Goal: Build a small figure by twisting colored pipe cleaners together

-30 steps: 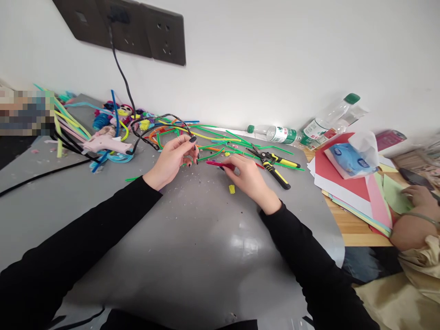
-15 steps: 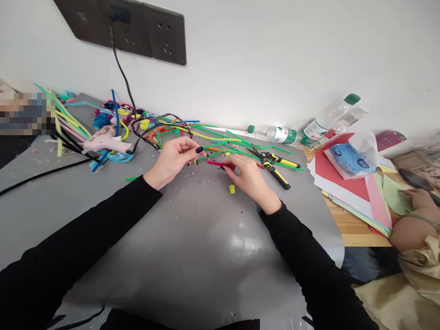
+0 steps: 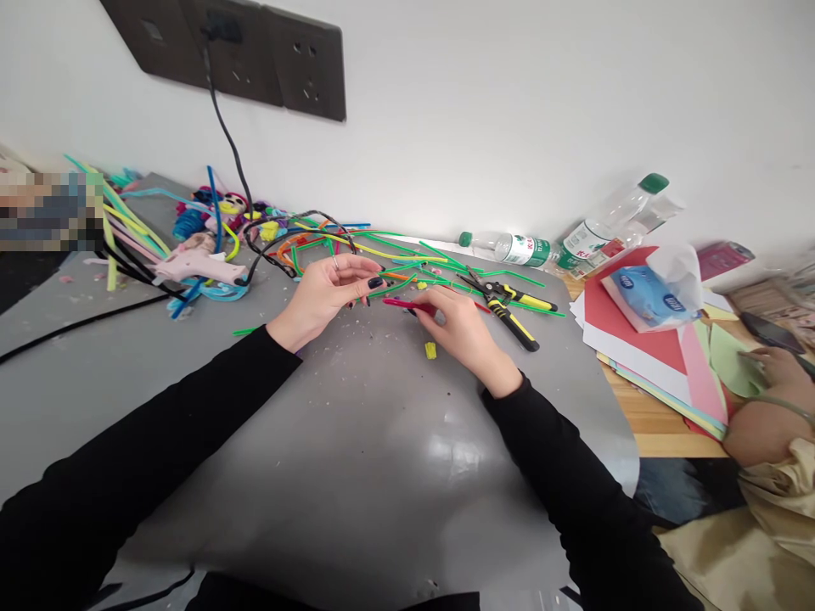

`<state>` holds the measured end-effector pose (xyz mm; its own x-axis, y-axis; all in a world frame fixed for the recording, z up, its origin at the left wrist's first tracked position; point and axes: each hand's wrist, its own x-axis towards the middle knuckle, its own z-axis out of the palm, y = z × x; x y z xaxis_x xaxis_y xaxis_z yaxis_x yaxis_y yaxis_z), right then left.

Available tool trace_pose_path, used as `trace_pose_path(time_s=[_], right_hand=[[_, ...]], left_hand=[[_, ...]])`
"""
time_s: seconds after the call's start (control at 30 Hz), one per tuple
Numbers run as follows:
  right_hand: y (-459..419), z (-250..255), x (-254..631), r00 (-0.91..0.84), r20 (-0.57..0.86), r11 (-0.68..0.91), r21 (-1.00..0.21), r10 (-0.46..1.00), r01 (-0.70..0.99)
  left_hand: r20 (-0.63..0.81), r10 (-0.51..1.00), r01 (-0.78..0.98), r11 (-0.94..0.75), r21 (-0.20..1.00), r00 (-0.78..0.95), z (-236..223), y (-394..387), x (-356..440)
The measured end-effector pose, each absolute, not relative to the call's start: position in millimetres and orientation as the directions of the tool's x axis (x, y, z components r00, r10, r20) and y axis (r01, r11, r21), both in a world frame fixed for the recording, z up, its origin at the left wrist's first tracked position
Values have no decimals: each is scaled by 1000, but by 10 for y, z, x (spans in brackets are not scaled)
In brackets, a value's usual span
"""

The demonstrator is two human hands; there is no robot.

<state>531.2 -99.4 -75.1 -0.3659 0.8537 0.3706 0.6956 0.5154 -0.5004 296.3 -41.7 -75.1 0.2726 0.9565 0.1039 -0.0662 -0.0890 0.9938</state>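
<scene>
My right hand [image 3: 455, 327] is closed, with thumb and fingertips pinching a short pink-red pipe cleaner [image 3: 398, 303] whose free end points left. Across a small gap from that end is my left hand [image 3: 328, 297], its fingers apart and nothing visible between them. Behind both hands lie several green pipe cleaners [image 3: 509, 277] and a yellow one [image 3: 375, 254]. Yellow-and-black pliers [image 3: 503, 305] rest just right of my right hand. A small yellow scrap [image 3: 430, 350] sits on the grey table [image 3: 356, 475] below it.
At left lies a pink glue gun [image 3: 200, 265] among cords and pipe cleaners. Along the wall are a lying plastic bottle [image 3: 522, 249] and a tilted one [image 3: 592, 233]. Coloured paper and a tissue pack [image 3: 655, 297] are at right, near another person's hand [image 3: 780, 369] on green paper.
My left thumb has swung right and down, and the left fingertips are nearer the pink-red pipe cleaner. My right hand has stayed nearly still.
</scene>
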Motion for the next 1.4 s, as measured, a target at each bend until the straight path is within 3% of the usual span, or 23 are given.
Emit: trace_pose_path(time_s=[1.2, 1.4], right_hand=[[-985, -769, 5317, -369, 382, 524, -492, 848, 696], [-991, -761, 5315, -369, 380, 523, -484, 848, 702]], left_hand=[[133, 965, -61, -122, 991, 227, -774, -419, 2979], [48, 975, -39, -40, 998, 216, -741, -427, 2963]])
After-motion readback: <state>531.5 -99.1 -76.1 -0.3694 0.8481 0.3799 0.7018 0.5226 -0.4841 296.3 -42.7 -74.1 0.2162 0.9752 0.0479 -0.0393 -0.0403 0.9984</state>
